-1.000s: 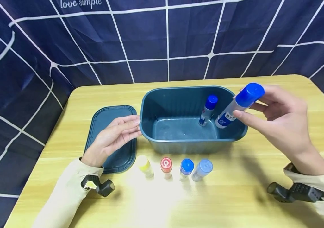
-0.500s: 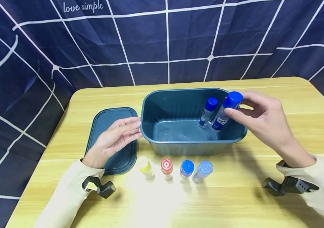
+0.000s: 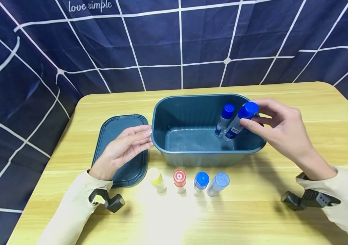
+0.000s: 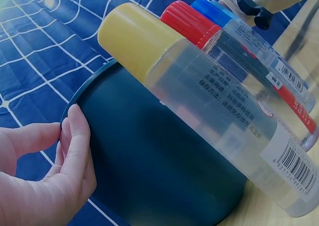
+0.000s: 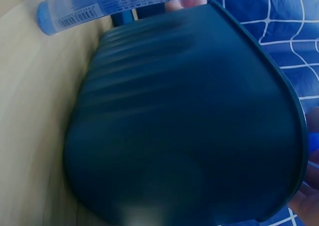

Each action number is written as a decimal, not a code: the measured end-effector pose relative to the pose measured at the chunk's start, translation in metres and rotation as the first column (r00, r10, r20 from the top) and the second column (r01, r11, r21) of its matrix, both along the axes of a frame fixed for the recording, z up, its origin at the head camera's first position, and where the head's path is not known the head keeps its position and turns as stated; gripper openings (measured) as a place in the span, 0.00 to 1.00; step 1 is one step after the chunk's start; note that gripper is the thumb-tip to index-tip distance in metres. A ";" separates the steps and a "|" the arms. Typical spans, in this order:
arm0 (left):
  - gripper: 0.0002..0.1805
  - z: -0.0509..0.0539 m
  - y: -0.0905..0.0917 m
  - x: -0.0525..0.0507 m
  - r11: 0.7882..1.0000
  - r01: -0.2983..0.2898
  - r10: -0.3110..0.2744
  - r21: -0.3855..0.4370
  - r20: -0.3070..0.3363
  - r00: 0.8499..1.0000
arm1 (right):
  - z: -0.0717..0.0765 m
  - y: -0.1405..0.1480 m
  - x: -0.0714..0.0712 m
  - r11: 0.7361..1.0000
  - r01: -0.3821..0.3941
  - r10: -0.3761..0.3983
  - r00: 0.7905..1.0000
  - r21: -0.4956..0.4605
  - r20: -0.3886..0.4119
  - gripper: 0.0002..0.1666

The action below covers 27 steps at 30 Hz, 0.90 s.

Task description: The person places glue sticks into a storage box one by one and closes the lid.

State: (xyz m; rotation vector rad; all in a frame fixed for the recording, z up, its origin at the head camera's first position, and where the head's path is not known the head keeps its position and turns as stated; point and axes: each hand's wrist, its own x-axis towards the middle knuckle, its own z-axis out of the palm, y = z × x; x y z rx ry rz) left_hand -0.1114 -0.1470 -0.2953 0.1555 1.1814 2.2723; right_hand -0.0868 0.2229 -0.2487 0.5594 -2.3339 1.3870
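My right hand [image 3: 285,127] holds a blue-capped glue bottle [image 3: 235,128] by its cap, thumb in front. The bottle leans inside the right end of a dark teal plastic box [image 3: 198,159]. Just left of it, another blue-capped glue bottle [image 3: 222,124] stands in the box. My left hand [image 3: 125,149] touches the box's left end at the rim, its fingers fairly straight; in the left wrist view the fingers lie against the outer wall. Most of my right hand is hidden behind the box in the right wrist view.
A yellow-capped bottle [image 3: 157,180], a red-capped bottle [image 3: 179,182], a blue-capped bottle [image 3: 201,183] and a light blue bottle [image 3: 218,184] stand before the box. The teal lid [image 3: 131,172] lies to its left, partly under my left hand. A dark blue curtain [image 3: 204,37] hangs behind the table.
My right hand has moved left and lowered the glue bottle deeper into the box, close to the bottle standing there. The left hand has stayed at the rim.
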 end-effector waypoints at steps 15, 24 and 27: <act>0.08 -0.001 0.000 0.000 1.000 -0.007 0.006 0.010 0.031 1.000 | 0.004 -0.007 0.000 0.957 -0.024 0.030 0.999 0.288 -0.018 0.25; 0.08 0.000 0.001 0.001 1.000 -0.023 0.023 -0.013 0.023 0.999 | 0.008 -0.009 -0.004 0.888 -0.096 0.113 0.994 0.450 -0.011 0.24; 0.08 0.000 0.001 0.001 1.000 -0.019 0.020 -0.010 0.022 1.000 | 0.008 -0.009 -0.003 0.869 -0.103 0.128 0.992 0.485 -0.019 0.23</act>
